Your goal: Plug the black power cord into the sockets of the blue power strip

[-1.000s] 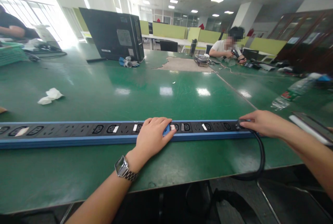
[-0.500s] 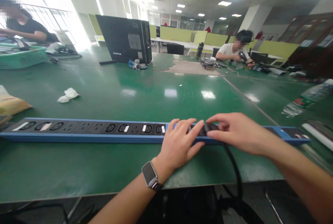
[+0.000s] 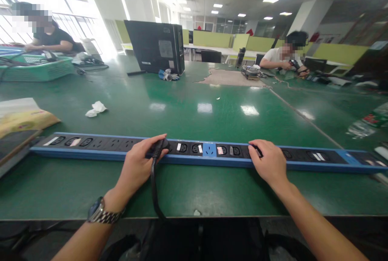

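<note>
A long blue-framed power strip (image 3: 209, 150) lies across the green table in front of me, with a row of black sockets and one blue socket. My left hand (image 3: 135, 164) is closed around a black power plug (image 3: 161, 146), held at the strip's sockets left of the middle. I cannot tell whether the plug is seated. From it a black cable (image 3: 154, 190) hangs down over the table's front edge. Farther right, my right hand (image 3: 270, 164) grips the strip, thumb at the front and fingers over the top, partly hiding the sockets there.
A black computer tower (image 3: 154, 48) stands at the back, gloves (image 3: 168, 75) beside it. Crumpled tissue (image 3: 97, 109), a yellow packet (image 3: 33, 120) and a green basket (image 3: 45, 69) are on the left. A plastic bottle (image 3: 368, 121) lies right. Two people sit at the table's far sides.
The plug has passed from my right hand to my left hand, and moved left along the strip. My right hand now holds the strip itself. The view has shifted slightly left.
</note>
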Motion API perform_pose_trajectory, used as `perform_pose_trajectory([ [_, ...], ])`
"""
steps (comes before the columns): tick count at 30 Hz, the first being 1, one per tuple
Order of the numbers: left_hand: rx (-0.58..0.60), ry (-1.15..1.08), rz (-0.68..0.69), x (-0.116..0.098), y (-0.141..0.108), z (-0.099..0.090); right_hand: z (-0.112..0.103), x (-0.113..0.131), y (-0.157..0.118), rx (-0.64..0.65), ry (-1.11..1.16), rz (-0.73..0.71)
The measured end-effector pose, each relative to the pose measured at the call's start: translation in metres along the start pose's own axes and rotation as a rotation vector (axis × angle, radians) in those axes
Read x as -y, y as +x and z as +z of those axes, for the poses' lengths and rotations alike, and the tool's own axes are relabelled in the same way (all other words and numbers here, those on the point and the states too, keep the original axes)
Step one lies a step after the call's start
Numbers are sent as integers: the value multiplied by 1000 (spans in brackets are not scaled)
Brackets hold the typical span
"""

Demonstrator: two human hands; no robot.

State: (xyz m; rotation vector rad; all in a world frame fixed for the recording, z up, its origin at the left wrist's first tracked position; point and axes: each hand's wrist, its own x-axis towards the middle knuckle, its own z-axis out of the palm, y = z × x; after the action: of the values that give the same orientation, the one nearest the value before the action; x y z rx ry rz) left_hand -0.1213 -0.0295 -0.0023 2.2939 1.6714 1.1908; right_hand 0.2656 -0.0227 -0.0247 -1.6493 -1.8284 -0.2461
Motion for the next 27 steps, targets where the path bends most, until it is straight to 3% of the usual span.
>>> perform_pose_trajectory([
  [6,35,85,135,-2,11,7,2,4,-4,-79,-42,-75],
  [11,48,83,140,6,11,-3,3,3,-5,-101,-63,-83],
  [15,136,69,163,3,18,-10,3,4,-5,-114,-56,-81],
  [23,184,21,144,2,18,-4,4,7,-4,-139,-59,-61],
  [27,93,-128,-10,-17,16,-4,4,7,-4,-142,-54,-58],
])
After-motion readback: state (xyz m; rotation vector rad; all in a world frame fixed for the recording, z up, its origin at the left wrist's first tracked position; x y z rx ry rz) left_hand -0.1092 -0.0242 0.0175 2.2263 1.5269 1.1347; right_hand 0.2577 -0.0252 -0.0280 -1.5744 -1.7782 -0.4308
